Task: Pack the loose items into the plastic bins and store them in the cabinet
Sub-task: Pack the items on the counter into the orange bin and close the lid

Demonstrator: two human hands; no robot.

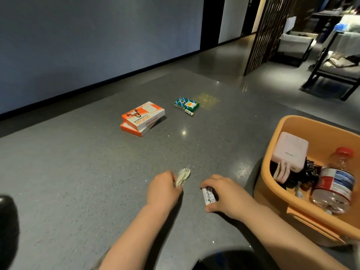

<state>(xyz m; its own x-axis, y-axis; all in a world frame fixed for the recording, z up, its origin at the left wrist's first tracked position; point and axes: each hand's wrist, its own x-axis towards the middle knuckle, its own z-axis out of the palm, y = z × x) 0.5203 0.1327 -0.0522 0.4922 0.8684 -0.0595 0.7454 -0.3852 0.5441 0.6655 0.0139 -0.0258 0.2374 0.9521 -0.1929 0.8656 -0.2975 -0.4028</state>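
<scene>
On the floor, left hand grips plastic cutlery; right hand grips a small box, orange bin beside.

The orange bin runs off the frame at 3 o'clock. The small box is half covered by the right hand, its print unreadable. The furniture at 1 o'clock is blurred.

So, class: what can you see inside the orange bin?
Inside the orange bin lie a white router, a clear plastic bottle with a red cap, dark tangled cables and a small battery. Whatever sits beneath them is covered.
</scene>
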